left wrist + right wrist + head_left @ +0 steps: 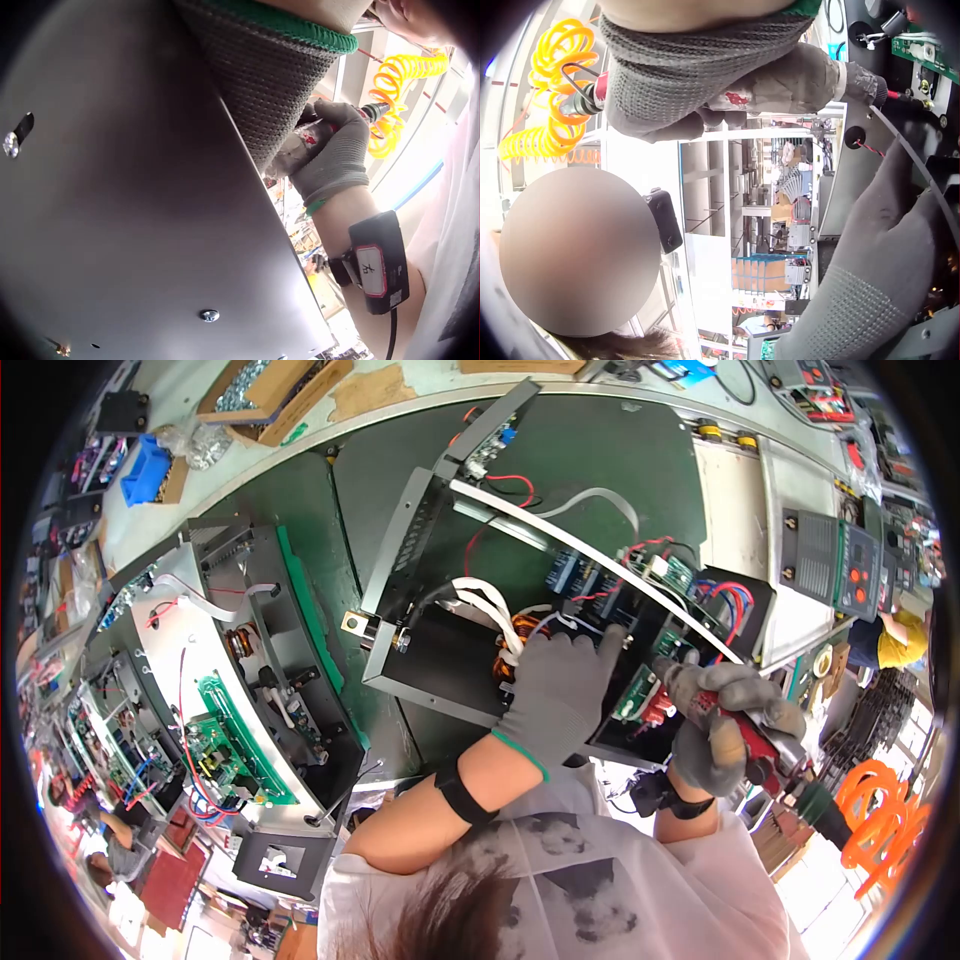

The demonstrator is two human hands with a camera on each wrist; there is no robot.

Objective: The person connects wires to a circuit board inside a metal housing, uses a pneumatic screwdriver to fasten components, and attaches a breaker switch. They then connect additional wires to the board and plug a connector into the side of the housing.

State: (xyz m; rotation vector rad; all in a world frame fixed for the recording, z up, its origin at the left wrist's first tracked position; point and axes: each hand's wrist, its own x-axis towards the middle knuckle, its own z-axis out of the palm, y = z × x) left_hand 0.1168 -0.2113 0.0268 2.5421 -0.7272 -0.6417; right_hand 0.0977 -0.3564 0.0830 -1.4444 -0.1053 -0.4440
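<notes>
An opened black metal case [432,703] with wiring and circuit boards lies across the bench. My left hand [560,695], in a grey glove, reaches inside with its fingers extended beside black parts and copper coils; some fingertips are hard to make out. My right hand [725,710] grips a red and grey power driver [780,88], whose front end points into the case beside a green board [637,692]. In the left wrist view, the case's dark panel [142,187] covers my left fingers, while my right hand [334,157] is wrapped round the driver.
A second open case [338,765] stands on the left. An orange coiled hose [868,810] hangs at the right, below a grey control unit [858,572]. Cardboard boxes [285,420] and a blue bin [148,470] are at the back left.
</notes>
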